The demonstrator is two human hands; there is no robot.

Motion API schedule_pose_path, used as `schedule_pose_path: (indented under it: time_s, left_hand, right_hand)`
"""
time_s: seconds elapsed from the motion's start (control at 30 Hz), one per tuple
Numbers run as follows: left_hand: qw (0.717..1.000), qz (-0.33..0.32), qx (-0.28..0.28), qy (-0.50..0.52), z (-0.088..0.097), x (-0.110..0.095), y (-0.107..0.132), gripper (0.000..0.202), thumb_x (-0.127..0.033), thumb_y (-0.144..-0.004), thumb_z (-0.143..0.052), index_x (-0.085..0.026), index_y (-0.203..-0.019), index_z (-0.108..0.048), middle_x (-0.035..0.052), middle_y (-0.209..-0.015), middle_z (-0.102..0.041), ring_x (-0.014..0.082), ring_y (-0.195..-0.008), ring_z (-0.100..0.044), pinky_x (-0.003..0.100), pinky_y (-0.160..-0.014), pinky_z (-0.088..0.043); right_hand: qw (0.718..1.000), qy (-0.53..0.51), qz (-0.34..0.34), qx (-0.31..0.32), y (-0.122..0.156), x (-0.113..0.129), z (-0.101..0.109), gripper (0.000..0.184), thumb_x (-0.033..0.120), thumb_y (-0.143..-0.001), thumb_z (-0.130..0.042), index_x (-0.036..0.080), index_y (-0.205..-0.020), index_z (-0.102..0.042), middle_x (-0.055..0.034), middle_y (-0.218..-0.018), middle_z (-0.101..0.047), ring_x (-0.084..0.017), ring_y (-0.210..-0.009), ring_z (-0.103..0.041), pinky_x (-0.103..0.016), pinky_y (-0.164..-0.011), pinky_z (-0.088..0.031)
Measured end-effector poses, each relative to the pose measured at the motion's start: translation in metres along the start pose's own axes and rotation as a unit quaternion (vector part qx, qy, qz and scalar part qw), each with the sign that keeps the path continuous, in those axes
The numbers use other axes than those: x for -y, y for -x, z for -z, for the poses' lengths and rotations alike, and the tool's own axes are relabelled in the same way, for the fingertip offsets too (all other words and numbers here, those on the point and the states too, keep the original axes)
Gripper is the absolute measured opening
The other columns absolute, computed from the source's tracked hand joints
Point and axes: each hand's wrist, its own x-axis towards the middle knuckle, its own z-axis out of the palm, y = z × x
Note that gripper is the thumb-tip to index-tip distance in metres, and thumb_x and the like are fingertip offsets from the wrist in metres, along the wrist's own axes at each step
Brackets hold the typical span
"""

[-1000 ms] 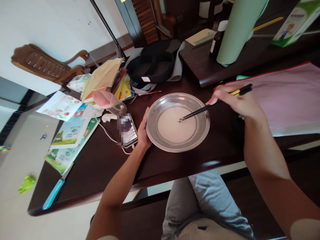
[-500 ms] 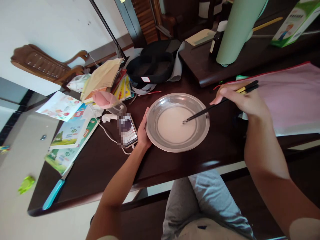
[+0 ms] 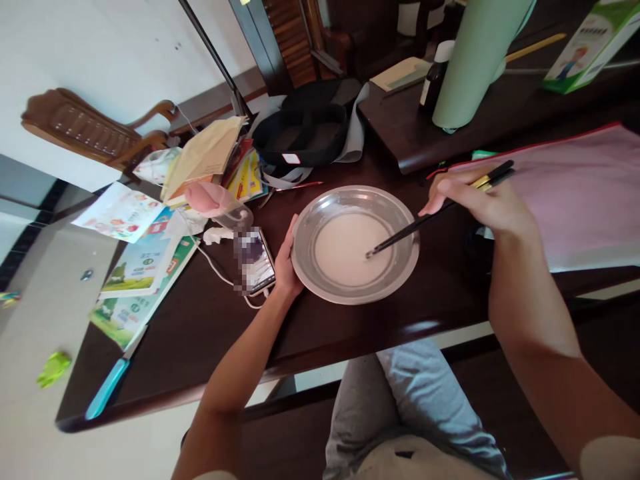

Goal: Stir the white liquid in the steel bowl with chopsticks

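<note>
A shallow metal bowl (image 3: pixel 406 270) stands on the dark table, with a pale, milky liquid (image 3: pixel 345 250) in its bottom. My left hand (image 3: pixel 289 263) grips the bowl's left side; its fingers are partly hidden by the rim. In my right hand (image 3: pixel 467 200) is a pair of black chopsticks (image 3: pixel 415 227) with gold bands, held closed together. Their tips dip into the liquid a little right of its middle. A phone (image 3: pixel 256 261) with a lit screen lies just left of my left hand, plugged into a white cable.
Booklets (image 3: pixel 135 267) and a teal-handled knife (image 3: pixel 113 383) lie at the table's left. Behind the bowl are a black case (image 3: pixel 305 143) and a red pencil (image 3: pixel 300 186). A green cylinder (image 3: pixel 475 67) and a dark bottle (image 3: pixel 434 83) stand on a raised surface; a pink pouch (image 3: pixel 590 200) lies right.
The chopstick tips have shifted slightly toward me within the liquid, and my right hand has moved a little with them. My left hand and the bowl have stayed in place.
</note>
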Motion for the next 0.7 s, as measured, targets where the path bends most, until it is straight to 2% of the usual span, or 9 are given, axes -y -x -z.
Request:
schedule_pose_path:
  time_s: [0.1, 0.17, 0.23, 0.37, 0.4, 0.47, 0.53, 0.6, 0.7]
  left_hand:
    - [1.0, -0.003, -0.003, 0.001, -0.001, 0.0, 0.0, 0.058, -0.046, -0.099, -0.071, -0.034, -0.155, -0.068, 0.0013, -0.169, -0.061, 0.0343, -0.163, -0.049, 0.048, -0.137, -0.038]
    - [1.0, 0.002, -0.004, 0.001, -0.001, 0.0, 0.0, 0.057, -0.046, -0.098, -0.072, -0.034, -0.155, -0.069, 0.0009, -0.168, -0.062, 0.0343, -0.163, -0.049, 0.048, -0.137, -0.038]
    - [1.0, 0.008, -0.005, 0.002, 0.0, 0.0, 0.0, 0.058, -0.047, -0.098, -0.072, -0.035, -0.155, -0.068, 0.0003, -0.168, -0.062, 0.0343, -0.164, -0.048, 0.048, -0.137, -0.038]
    - [1.0, 0.006, -0.001, 0.006, 0.0, 0.0, 0.0, 0.059, -0.048, -0.098, -0.072, -0.035, -0.155, -0.068, 0.0009, -0.169, -0.061, 0.0345, -0.164, -0.047, 0.048, -0.137, -0.038]
    - [1.0, 0.004, 0.0, 0.006, 0.0, 0.0, 0.0, 0.059, -0.048, -0.098, -0.072, -0.035, -0.156, -0.067, 0.0009, -0.17, -0.061, 0.0345, -0.164, -0.047, 0.049, -0.137, -0.038]
    - [1.0, 0.003, 0.001, 0.006, 0.0, 0.001, 0.0, 0.059, -0.047, -0.099, -0.071, -0.035, -0.157, -0.066, 0.0, -0.17, -0.06, 0.0341, -0.164, -0.048, 0.049, -0.137, -0.038]
    - [1.0, 0.008, -0.003, 0.005, -0.001, 0.001, 0.0, 0.059, -0.046, -0.1, -0.07, -0.036, -0.157, -0.066, -0.0013, -0.169, -0.061, 0.0337, -0.164, -0.048, 0.049, -0.136, -0.039]
    - [1.0, 0.012, -0.007, 0.002, -0.001, 0.0, 0.0, 0.058, -0.047, -0.1, -0.07, -0.036, -0.157, -0.066, -0.0015, -0.168, -0.062, 0.0335, -0.163, -0.049, 0.048, -0.137, -0.039]
    - [1.0, 0.01, -0.002, -0.003, 0.0, 0.0, 0.0, 0.061, -0.049, -0.098, -0.072, -0.036, -0.157, -0.066, 0.0003, -0.168, -0.062, 0.0342, -0.163, -0.049, 0.048, -0.137, -0.038]
  right_hand:
    - [0.994, -0.016, 0.004, 0.11, 0.0, 0.0, -0.011, 0.042, 0.057, -0.099, -0.075, 0.024, -0.076, -0.086, -0.0069, -0.082, -0.082, -0.021, -0.081, -0.076, -0.035, -0.081, -0.055]
    - [0.991, -0.012, 0.01, 0.131, -0.001, -0.001, -0.019, 0.037, 0.055, -0.099, -0.075, 0.024, -0.082, -0.088, -0.0076, -0.091, -0.085, -0.022, -0.087, -0.077, -0.035, -0.083, -0.057]
    - [0.996, 0.01, 0.008, 0.092, -0.002, -0.002, -0.02, 0.036, 0.055, -0.098, -0.075, 0.025, -0.084, -0.088, -0.0072, -0.094, -0.085, -0.023, -0.091, -0.077, -0.036, -0.085, -0.057]
    - [0.999, 0.028, -0.005, -0.023, -0.001, -0.001, -0.006, 0.043, 0.059, -0.099, -0.076, 0.027, -0.071, -0.084, -0.0061, -0.081, -0.082, -0.024, -0.081, -0.075, -0.04, -0.085, -0.055]
    - [1.0, 0.015, -0.004, -0.021, -0.001, 0.0, -0.003, 0.045, 0.06, -0.099, -0.076, 0.026, -0.069, -0.082, -0.0061, -0.077, -0.081, -0.024, -0.078, -0.074, -0.04, -0.083, -0.055]
    - [0.999, -0.016, 0.002, 0.027, 0.0, 0.001, -0.003, 0.048, 0.061, -0.099, -0.076, 0.025, -0.067, -0.082, -0.0062, -0.074, -0.08, -0.024, -0.075, -0.075, -0.039, -0.08, -0.054]
    - [0.995, -0.026, 0.005, 0.093, 0.0, 0.002, -0.01, 0.045, 0.06, -0.098, -0.076, 0.025, -0.072, -0.084, -0.0062, -0.078, -0.081, -0.023, -0.078, -0.077, -0.037, -0.079, -0.055]
    - [0.992, -0.017, 0.011, 0.127, -0.001, 0.001, -0.017, 0.039, 0.058, -0.097, -0.076, 0.025, -0.079, -0.087, -0.0066, -0.087, -0.084, -0.023, -0.084, -0.078, -0.036, -0.081, -0.056]
    - [0.997, 0.021, 0.012, 0.079, -0.002, 0.0, -0.02, 0.034, 0.054, -0.097, -0.076, 0.025, -0.083, -0.088, -0.0072, -0.093, -0.085, -0.023, -0.089, -0.077, -0.037, -0.083, -0.055]
